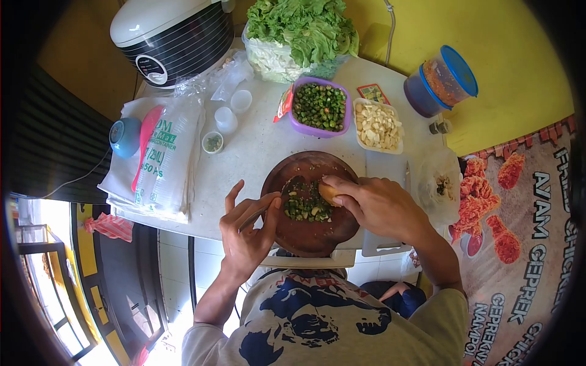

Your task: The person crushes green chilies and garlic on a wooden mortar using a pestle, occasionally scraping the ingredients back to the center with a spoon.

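Observation:
A round brown mortar [342, 230] stands at the table's near edge, with chopped green chillies and pale bits [305, 204] inside. Over its right side, my right hand [378, 204] has its fingers wrapped round a light brown piece [331, 194], which looks like a pestle and touches the chillies. My left hand [247, 229] is at the mortar's left rim, thumb and index finger pinched together on a thin dark handle that may be a spoon's. Beyond the mortar are a purple tub of green chillies [318, 105] and a white tray of peeled garlic [378, 125].
Lettuce in a clear box [299, 36] and a rice cooker [174, 43] stand at the back. Plastic packs [162, 152], a pink spoon [145, 143] and small cups [226, 120] lie left. Blue-lidded containers [439, 82] and a clear bag [436, 189] are right.

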`<state>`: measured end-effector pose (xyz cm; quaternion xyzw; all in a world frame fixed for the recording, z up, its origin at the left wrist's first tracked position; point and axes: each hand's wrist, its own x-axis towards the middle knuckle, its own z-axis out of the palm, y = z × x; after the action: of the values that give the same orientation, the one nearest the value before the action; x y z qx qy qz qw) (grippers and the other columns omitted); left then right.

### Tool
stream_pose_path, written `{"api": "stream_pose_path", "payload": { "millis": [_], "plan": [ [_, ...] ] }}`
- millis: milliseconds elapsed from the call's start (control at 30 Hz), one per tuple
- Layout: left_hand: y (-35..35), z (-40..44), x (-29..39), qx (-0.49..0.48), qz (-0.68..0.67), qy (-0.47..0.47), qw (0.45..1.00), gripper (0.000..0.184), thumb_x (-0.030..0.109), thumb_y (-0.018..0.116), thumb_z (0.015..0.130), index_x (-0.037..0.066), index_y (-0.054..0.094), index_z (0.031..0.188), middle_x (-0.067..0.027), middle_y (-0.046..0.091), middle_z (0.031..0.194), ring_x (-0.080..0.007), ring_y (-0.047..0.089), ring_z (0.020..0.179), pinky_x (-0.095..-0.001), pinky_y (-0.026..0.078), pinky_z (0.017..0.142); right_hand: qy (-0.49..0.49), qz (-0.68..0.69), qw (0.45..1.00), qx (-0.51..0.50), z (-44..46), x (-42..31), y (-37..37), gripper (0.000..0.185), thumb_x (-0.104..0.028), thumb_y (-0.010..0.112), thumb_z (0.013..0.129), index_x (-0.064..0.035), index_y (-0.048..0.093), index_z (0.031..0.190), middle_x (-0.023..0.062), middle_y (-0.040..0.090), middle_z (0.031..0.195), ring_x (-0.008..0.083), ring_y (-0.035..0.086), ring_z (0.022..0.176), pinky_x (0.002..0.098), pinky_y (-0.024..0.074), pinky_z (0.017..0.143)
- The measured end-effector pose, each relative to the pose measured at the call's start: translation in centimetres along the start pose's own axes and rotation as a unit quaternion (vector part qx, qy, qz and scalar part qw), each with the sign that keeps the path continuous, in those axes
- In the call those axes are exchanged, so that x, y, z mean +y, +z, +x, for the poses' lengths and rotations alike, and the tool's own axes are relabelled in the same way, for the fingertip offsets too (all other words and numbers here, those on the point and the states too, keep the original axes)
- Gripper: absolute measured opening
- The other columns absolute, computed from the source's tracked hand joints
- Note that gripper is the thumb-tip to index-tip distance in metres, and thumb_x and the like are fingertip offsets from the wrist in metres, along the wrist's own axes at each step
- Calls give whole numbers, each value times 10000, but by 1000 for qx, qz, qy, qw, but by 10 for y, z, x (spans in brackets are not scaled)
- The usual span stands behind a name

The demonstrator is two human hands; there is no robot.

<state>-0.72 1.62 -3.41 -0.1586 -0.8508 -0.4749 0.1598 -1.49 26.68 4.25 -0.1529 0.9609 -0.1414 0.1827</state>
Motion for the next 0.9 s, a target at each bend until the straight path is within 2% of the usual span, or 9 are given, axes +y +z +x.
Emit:
{"api": "stream_pose_path", "payload": {
  "millis": [33, 100, 333, 400, 533, 600, 833, 900],
  "plan": [
    [-1, 1, 0, 5, 1, 2, 1000, 123, 47, 759, 892, 45, 791, 1010, -39, 654, 598, -138, 604, 513, -500, 429, 1116, -4, -3, 1000, 2, 1, 4, 2, 370, -292, 546, 1041, -222, 585, 1403, 205, 669, 812, 414, 670, 704, 503, 536, 657],
    [-2, -1, 2, -13, -4, -32, 999, 89, 23, 753, 896, 18, 801, 972, -90, 761, 751, -148, 701, 637, -511, 409, 1133, -7, 36, 999, 37, 0, 9, 11, 379, -290, 546, 1043, -225, 582, 1414, 196, 670, 809, 409, 667, 727, 498, 522, 686],
    [-6, 3, 4, -26, 2, -41, 999, 115, 14, 757, 885, 24, 799, 992, -82, 747, 721, -144, 687, 617, -517, 406, 1134, 7, -57, 998, 36, 3, -20, 11, 396, -283, 564, 1032, -213, 579, 1422, 215, 670, 823, 400, 674, 665, 485, 547, 596],
    [-7, 3, 3, -28, -9, -34, 999, 137, 7, 756, 879, 31, 798, 1007, -79, 742, 712, -142, 681, 607, -520, 404, 1136, -19, -119, 993, 3, 9, -26, 5, 508, -221, 621, 958, -132, 559, 1454, 182, 681, 826, 318, 698, 628, 430, 554, 533],
    [-9, 8, 3, -41, 5, -35, 999, 145, -2, 751, 876, 33, 798, 1008, -77, 742, 711, -143, 677, 600, -521, 398, 1140, -55, -170, 984, -12, 15, -29, 1, 575, -210, 653, 910, -89, 543, 1461, 176, 672, 799, 306, 698, 625, 419, 559, 534],
    [-8, 4, 0, -31, -13, -36, 999, 145, -4, 751, 875, 26, 796, 1009, -73, 743, 713, -146, 675, 597, -522, 391, 1146, -55, -119, 991, -8, 16, -24, -1, 539, -217, 638, 933, -92, 553, 1450, 167, 660, 780, 308, 687, 612, 424, 554, 527],
    [-6, 3, 1, -37, -7, -39, 999, 121, -10, 752, 871, 14, 794, 983, -84, 755, 737, -151, 695, 625, -523, 375, 1162, -37, -102, 994, 32, 12, -13, 10, 422, -262, 583, 1008, -163, 584, 1418, 176, 662, 768, 337, 687, 607, 446, 554, 539],
    [-2, 1, -1, -7, 4, 4, 1000, 139, 33, 764, 876, 59, 790, 1009, -43, 664, 615, -146, 611, 520, -510, 412, 1129, -38, -28, 998, 47, 17, -5, 9, 372, -304, 576, 1023, -243, 605, 1388, 188, 679, 829, 388, 690, 683, 490, 560, 614]
  ]
}}
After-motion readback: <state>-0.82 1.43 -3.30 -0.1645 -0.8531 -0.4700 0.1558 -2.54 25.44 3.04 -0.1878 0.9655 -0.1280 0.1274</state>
